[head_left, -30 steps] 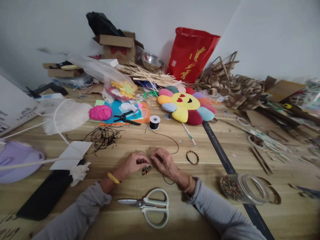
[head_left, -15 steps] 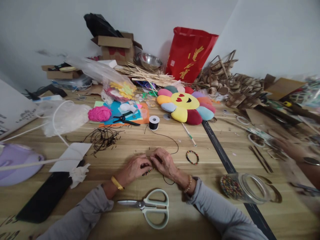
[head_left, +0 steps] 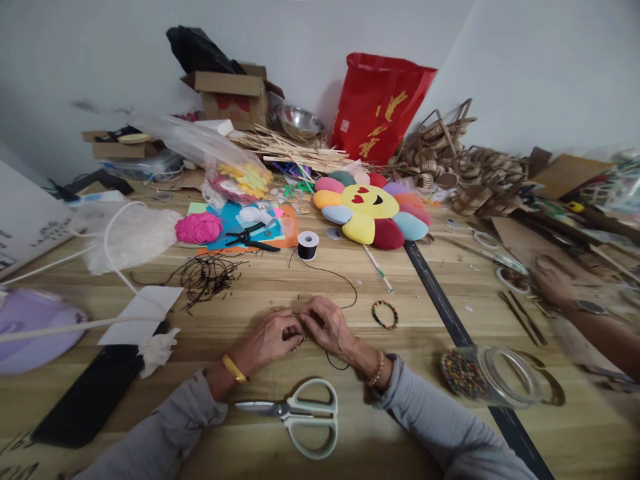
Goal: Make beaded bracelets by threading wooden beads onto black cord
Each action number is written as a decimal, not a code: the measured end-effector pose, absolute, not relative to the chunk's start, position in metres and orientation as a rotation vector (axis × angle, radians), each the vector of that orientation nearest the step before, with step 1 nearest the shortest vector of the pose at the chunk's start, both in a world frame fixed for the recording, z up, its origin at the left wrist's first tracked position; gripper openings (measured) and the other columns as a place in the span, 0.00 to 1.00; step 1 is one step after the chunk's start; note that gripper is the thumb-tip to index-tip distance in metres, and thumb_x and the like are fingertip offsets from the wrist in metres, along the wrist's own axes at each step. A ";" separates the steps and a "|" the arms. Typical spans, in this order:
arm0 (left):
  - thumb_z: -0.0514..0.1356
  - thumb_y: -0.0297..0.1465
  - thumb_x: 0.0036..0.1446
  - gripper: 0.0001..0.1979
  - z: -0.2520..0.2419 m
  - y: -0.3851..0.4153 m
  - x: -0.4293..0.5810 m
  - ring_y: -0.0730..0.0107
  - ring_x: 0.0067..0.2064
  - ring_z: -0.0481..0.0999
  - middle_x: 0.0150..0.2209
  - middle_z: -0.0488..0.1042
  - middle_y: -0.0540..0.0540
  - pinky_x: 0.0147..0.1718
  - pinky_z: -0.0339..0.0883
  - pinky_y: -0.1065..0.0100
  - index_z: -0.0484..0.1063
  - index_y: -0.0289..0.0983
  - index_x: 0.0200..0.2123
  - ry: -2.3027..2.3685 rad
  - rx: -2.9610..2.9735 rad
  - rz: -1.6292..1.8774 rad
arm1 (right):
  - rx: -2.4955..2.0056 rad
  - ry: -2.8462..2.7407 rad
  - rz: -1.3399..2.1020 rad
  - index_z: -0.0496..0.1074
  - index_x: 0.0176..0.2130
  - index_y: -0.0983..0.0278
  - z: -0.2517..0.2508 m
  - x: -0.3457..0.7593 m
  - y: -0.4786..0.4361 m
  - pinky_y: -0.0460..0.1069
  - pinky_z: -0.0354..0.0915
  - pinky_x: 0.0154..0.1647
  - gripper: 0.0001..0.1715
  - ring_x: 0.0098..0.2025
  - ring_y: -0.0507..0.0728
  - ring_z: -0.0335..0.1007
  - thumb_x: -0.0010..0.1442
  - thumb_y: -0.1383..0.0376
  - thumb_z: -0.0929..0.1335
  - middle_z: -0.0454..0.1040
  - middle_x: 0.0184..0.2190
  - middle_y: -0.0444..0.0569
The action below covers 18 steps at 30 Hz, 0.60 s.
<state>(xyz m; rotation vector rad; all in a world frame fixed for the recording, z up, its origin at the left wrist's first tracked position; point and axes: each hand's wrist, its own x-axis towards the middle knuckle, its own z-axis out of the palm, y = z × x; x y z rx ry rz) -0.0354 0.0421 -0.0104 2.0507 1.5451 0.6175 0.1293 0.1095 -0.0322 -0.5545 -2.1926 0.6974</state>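
Note:
My left hand (head_left: 267, 341) and my right hand (head_left: 331, 328) meet low over the table, fingertips pinched together. A short row of small dark beads (head_left: 301, 343) on cord shows partly under my left fingers; the rest is hidden. Black cord (head_left: 345, 272) runs from a spool (head_left: 308, 248) round to my right hand, whose thumb and fingers are closed on it. Pale-handled scissors (head_left: 289, 409) lie slightly open nearest me. To the right rests a multicoloured bead bracelet (head_left: 386, 327). Beyond it, a clear jar (head_left: 510, 383) lies on its side with mixed beads (head_left: 463, 375) inside.
At left are a black phone-like slab (head_left: 90, 397), a white card (head_left: 143, 313) and tangled black cord (head_left: 207, 277). Pliers (head_left: 247, 239), pink yarn (head_left: 199, 228) and a flower cushion (head_left: 370, 203) stand farther back. Another person's hand (head_left: 553, 283) is at the right.
My hands stay in nearly the same place; the left fingers have shifted slightly, covering more of the beads. The other person's hand has moved left.

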 end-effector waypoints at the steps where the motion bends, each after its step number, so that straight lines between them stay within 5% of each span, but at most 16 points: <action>1: 0.60 0.25 0.52 0.05 -0.011 0.042 -0.035 0.67 0.34 0.71 0.28 0.73 0.47 0.34 0.63 0.68 0.75 0.37 0.26 1.543 2.047 0.627 | -0.554 -2.193 0.701 0.66 0.31 0.63 -0.033 0.129 0.110 0.48 0.60 0.33 0.08 0.30 0.54 0.62 0.63 0.66 0.62 0.68 0.27 0.47; 7: 0.59 0.28 0.50 0.05 -0.014 0.045 -0.040 0.72 0.25 0.67 0.23 0.69 0.49 0.25 0.61 0.72 0.74 0.34 0.25 1.518 1.712 0.810 | -0.577 -2.204 0.730 0.66 0.31 0.64 -0.030 0.130 0.109 0.49 0.61 0.34 0.09 0.31 0.54 0.63 0.64 0.65 0.62 0.68 0.27 0.47; 18: 0.66 0.34 0.44 0.12 -0.015 0.055 -0.062 0.71 0.28 0.72 0.26 0.76 0.48 0.30 0.66 0.69 0.74 0.32 0.30 1.334 1.191 1.001 | -0.514 -2.210 0.703 0.66 0.33 0.63 -0.025 0.129 0.107 0.49 0.61 0.33 0.09 0.31 0.55 0.63 0.65 0.65 0.61 0.69 0.28 0.48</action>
